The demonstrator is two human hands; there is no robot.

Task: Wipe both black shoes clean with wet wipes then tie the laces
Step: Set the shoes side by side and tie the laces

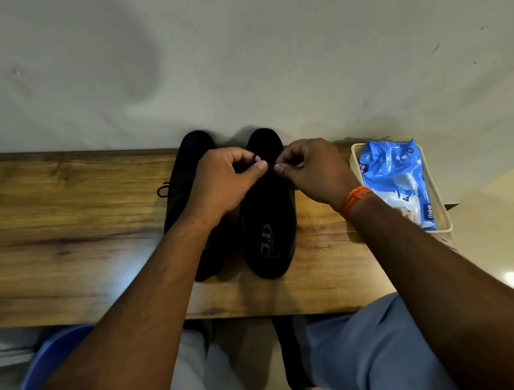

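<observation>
Two black shoes stand side by side on a wooden bench (63,249), toes toward the wall. Over the right shoe (268,222), my left hand (225,182) and my right hand (313,169) each pinch a black lace between thumb and fingers, the fingertips almost meeting above its tongue. My left forearm crosses the left shoe (181,184) and hides much of it; a lace loop (164,190) of that shoe sticks out on its left side. A blue pack of wet wipes (398,178) lies in a cream tray (443,215) to the right.
A pale wall rises straight behind the bench. The tray sits at the bench's right end, close to my right wrist. Below the front edge are my legs, a blue seat (47,363) at the left and a glossy floor (513,261) at the right.
</observation>
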